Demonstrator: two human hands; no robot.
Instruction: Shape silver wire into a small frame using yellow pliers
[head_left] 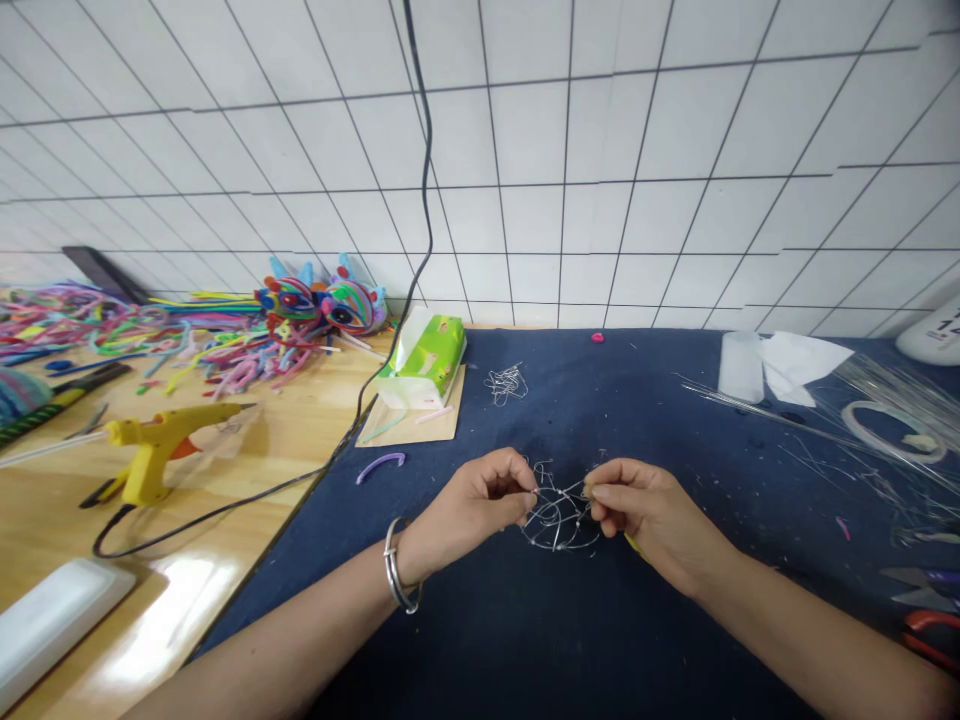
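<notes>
Both forearms come in from the bottom edge, cut off at the frame; a silver bangle [400, 580] sits on the left wrist. Left hand [472, 505] pinches one side of a wire tangle [559, 510] with thumb and fingertips pressed together. Right hand [645, 515] pinches the other side the same way. Something yellow shows just under the right hand, mostly hidden, can't tell what it is.

Wire tangle: thin, silvery, loosely looped into a roughly round cage shape, stray ends sticking up. It hangs between the two hands just above the blue cloth [525, 640] on the counter [67, 520]. Strands are too fine to make out how they join.

Further back on the cloth: a smaller wire scrap [506, 383], a purple curved piece [380, 465], a small pink bit [597, 338]. Green tissue pack [424, 365] sits at the cloth's edge. Yellow glue gun [161, 445] lies on the bare wood, its black cable [420, 200] running up the tiled wall. Pipe cleaners [112, 320] are piled at far left beside a colourful figure [322, 300]. Right edge is cluttered: clear strips, scissors partly cut off, hard to read.
</notes>
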